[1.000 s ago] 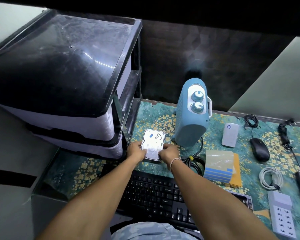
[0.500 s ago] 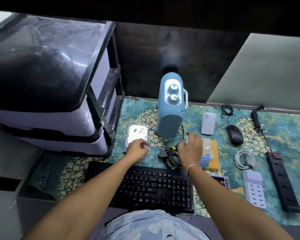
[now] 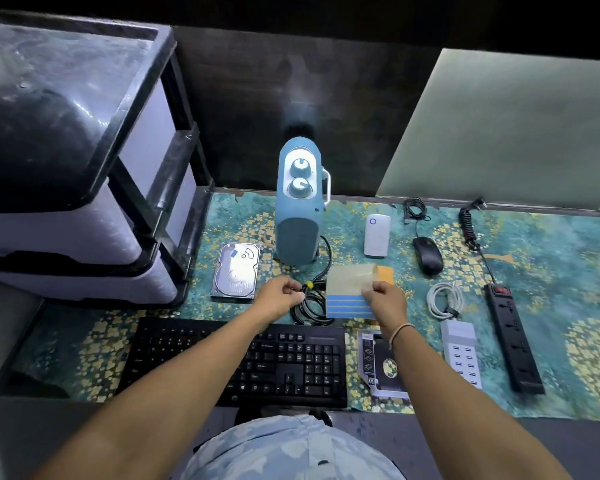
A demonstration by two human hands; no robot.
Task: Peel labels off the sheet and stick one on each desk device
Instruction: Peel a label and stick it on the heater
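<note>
My right hand grips the label sheet by its right edge; the sheet carries several blue strip labels along its lower part, and an orange backing shows behind it. Left of the sheet, my left hand hovers over the coiled black cord with its fingers curled and nothing in them. The hard drive lies flat to the left with a small blue label on its top. Behind the sheet stands the blue heater. Farther right lie a white power bank and a black mouse.
A black keyboard sits at the front edge of the patterned desk mat. A drive caddy, a white multi-port charger, a white cable coil and a black power strip lie to the right. A drawer unit fills the left.
Both hands left the hard drive, which now lies flat with a blue label on it. My right hand moved right and took hold of the label sheet; my left hand moved toward the cord.
</note>
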